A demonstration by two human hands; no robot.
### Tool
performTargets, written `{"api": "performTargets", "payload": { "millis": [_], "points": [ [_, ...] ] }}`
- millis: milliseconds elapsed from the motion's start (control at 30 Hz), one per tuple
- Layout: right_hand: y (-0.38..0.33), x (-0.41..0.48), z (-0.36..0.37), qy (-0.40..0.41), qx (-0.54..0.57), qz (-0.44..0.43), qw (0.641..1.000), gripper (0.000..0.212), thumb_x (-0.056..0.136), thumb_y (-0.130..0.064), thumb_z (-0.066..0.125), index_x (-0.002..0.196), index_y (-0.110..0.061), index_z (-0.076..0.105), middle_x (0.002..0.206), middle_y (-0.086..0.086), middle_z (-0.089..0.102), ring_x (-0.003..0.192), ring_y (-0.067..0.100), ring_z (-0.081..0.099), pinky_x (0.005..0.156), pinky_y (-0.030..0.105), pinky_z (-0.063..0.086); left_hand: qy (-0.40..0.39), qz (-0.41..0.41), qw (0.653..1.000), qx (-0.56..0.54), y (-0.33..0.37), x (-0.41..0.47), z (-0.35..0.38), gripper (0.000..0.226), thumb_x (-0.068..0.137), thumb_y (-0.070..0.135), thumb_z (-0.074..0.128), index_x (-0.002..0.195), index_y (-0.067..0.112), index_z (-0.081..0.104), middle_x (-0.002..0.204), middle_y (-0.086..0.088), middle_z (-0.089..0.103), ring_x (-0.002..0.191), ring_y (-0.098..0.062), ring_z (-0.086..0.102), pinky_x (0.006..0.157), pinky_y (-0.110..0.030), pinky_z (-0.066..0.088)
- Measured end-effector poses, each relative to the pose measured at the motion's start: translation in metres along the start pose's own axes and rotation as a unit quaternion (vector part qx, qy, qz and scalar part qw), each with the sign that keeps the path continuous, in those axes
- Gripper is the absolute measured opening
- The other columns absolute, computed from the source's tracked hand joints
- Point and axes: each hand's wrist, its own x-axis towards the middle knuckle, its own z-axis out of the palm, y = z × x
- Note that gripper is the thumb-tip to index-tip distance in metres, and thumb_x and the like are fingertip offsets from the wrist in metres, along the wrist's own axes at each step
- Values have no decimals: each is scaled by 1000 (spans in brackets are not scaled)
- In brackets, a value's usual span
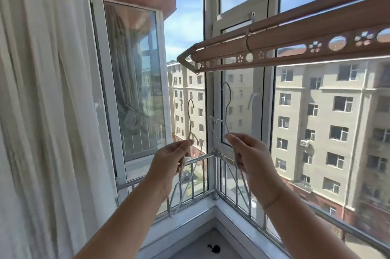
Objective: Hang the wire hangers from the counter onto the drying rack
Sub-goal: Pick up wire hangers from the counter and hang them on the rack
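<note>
Both hands are raised in front of a corner window, each holding one hanger below the drying rack (285, 46), whose brown rails and flower-punched strip run from the upper right toward the centre. The left hand (168, 163) pinches the neck of the left wire hanger (190, 125) between thumb and fingertips; its hook points up and its thin frame hangs below the hand, in front of the metal railing (198, 158) outside the glass. The right hand (251, 157) pinches the right wire hanger (227, 119) the same way, with the hook standing higher, near the rack's underside but clear of it. A second small wire bend shows just left of that neck; I cannot tell which hanger it belongs to. A white curtain (42, 111) hangs at the left, a beige apartment building (327, 121) fills the view outside, and a small dark object (213, 248) lies on the floor in the corner.
</note>
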Motion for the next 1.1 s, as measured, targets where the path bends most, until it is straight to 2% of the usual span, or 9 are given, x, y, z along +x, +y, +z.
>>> {"api": "performTargets", "payload": {
  "millis": [200,300,367,467,600,800,967,1100],
  "points": [
    [18,93,25,17,-16,-29,999,10,85,-16,65,90,-9,70,56,-1,48,47,11,35,40,17,30,6,25,1000,7,-8,104,-6,16,79,28,66,87,19,76,57,8,57,57,-11,37,56,-25,31],
    [21,133,39,13,-25,-49,998,9,86,-14,63,90,-9,69,63,0,56,53,9,45,45,12,39,-4,40,999,2,-6,148,-7,12,82,25,66,83,21,77,64,4,54,55,-10,34,51,-23,28],
    [23,158,48,18,-41,-59,997,11,86,-14,63,92,-7,69,63,0,56,55,8,45,48,12,40,-4,43,999,-5,-2,176,-9,13,85,22,64,81,21,76,65,3,55,57,-10,36,50,-22,30],
    [26,192,61,31,-52,-66,996,10,86,-15,63,90,-8,69,60,-1,53,49,7,40,45,14,36,-14,46,998,-29,6,213,-10,13,87,17,61,87,16,74,67,1,56,57,-10,39,47,-18,35],
    [31,235,80,44,-71,-91,992,7,84,-17,65,83,-11,70,57,-2,52,46,7,39,45,18,33,-27,63,998,-16,12,262,-14,11,85,22,64,88,17,74,68,2,55,59,-10,39,55,-22,34],
    [44,286,103,97,-96,-102,985,7,85,-16,64,85,-13,70,56,-6,53,48,5,40,47,14,37,-82,60,993,-64,9,342,-16,28,81,24,68,103,8,71,62,4,56,57,-10,39,55,-23,31],
    [58,317,111,151,-115,-110,976,6,84,-14,65,81,-14,70,55,-6,53,49,7,41,49,17,37,-140,41,987,-72,8,390,-15,25,78,28,68,97,13,73,62,4,55,54,-9,38,49,-21,32],
    [70,330,113,193,-123,-112,967,8,84,-13,64,88,-8,70,57,-3,52,48,7,40,47,16,35,-161,30,984,-72,3,417,-12,17,81,27,67,91,15,73,64,3,55,56,-9,39,54,-21,34]
  ]
}}
